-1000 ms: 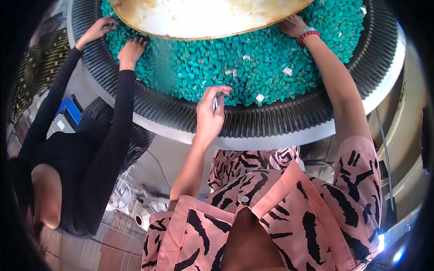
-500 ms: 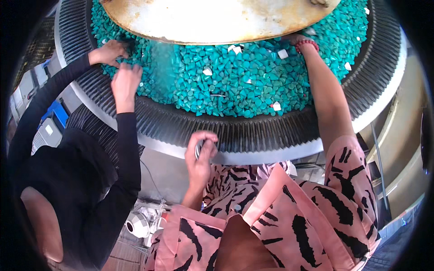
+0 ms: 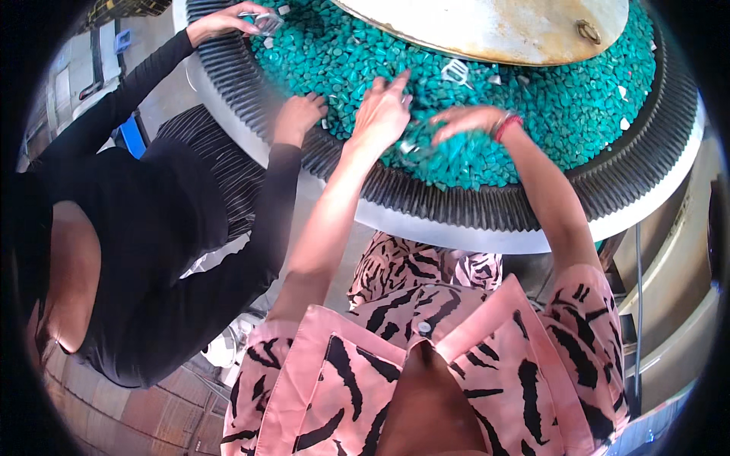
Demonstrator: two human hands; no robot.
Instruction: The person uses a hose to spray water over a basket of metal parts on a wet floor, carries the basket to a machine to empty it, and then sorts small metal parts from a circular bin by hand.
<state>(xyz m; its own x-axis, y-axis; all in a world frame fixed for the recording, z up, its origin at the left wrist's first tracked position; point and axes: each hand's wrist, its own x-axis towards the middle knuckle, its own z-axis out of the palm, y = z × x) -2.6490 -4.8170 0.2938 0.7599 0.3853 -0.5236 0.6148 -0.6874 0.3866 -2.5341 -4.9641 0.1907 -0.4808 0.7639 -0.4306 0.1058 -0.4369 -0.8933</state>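
Small teal cone-like pellets [image 3: 578, 114] fill a large round tub with a black ribbed rim [image 3: 479, 209]. My left hand [image 3: 382, 114] rests over the pellets, its index finger reaching forward and the others curled; whatever lies under the palm is hidden. To its right, my right hand [image 3: 471, 121], with a red bead bracelet [image 3: 508, 125] at the wrist, is smeared by motion, fingers stretched out flat over stirred pellets. A shiny light piece [image 3: 411, 150] shows blurred between my hands. Beyond them lies a pale slotted metal piece [image 3: 456, 72] on the pellets.
A rust-stained white disc [image 3: 487, 26] covers the tub's middle. At my left, a co-worker in black sleeves holds shiny pieces [image 3: 266, 23] in one hand; their other hand [image 3: 302, 115] is at the pellets near my left forearm. Several white bits lie scattered.
My left hand, earlier closed round a metal piece outside the rim, is now over the pellets. My right hand has come out from beside the disc toward me. The co-worker's hands have moved apart.
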